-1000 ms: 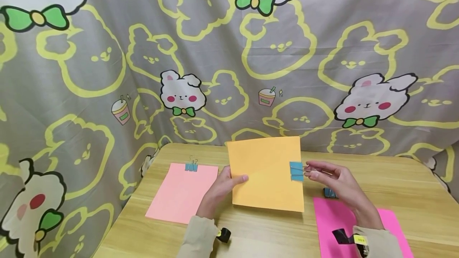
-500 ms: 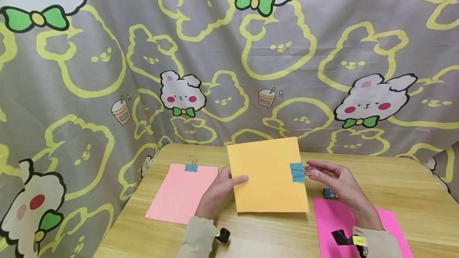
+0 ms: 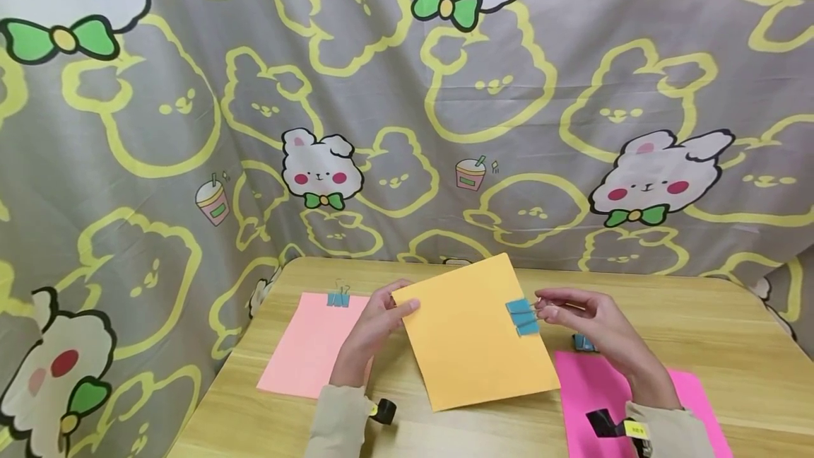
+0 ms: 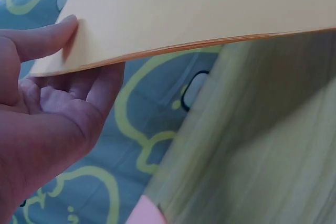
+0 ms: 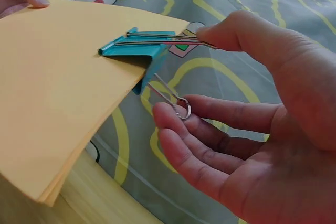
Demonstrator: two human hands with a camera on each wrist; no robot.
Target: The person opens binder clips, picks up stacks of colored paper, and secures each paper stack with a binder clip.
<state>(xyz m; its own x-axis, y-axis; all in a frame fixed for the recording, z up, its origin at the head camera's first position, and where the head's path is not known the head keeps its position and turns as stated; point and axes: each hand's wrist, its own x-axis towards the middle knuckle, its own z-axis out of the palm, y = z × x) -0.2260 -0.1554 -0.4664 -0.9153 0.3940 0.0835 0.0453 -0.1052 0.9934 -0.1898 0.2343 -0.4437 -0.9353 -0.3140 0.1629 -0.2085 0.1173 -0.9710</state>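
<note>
A stack of orange paper (image 3: 470,338) is held tilted above the wooden table. At its upper left corner my left hand (image 3: 375,324) pinches it, thumb on top and fingers underneath, as the left wrist view shows. A blue binder clip (image 3: 523,316) sits on the stack's right edge. My right hand (image 3: 594,316) holds the clip by its wire handles. In the right wrist view the thumb (image 5: 236,32) lies on the upper handle and the fingers touch the lower one. The handles stand apart there, and the sheets fan slightly at the near corner.
Pink paper (image 3: 311,345) with a blue binder clip (image 3: 338,300) on its top edge lies at the left. Magenta paper (image 3: 591,387) lies at the right, partly under my right forearm, with another binder clip (image 3: 584,343) at its top. A patterned curtain (image 3: 407,126) hangs behind the table.
The orange stack has turned clockwise, its left side rising and its lower edge swinging down. My left hand has shifted up and left to its corner. The right hand keeps its hold on the clip.
</note>
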